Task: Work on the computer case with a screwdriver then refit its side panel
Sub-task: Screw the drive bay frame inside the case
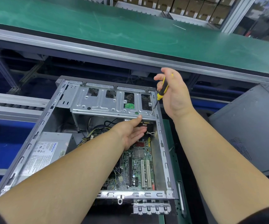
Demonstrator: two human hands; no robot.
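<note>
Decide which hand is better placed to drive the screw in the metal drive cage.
Right hand: it grips the yellow-and-black screwdriver, tip on the screw. The left hand is open under the cage.

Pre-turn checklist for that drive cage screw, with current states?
1. Screwdriver tip on the screw at the drive cage right corner: ok.
2. Right hand grip on the yellow-black handle: ok.
3. Left hand steadying the cage's lower edge: thumb touches, ok.
4. Left fingers clear of the motherboard: cannot tell.
5. Tip seated in the screw head: cannot tell.
6. Side panel off, lying to the right: ok.
</note>
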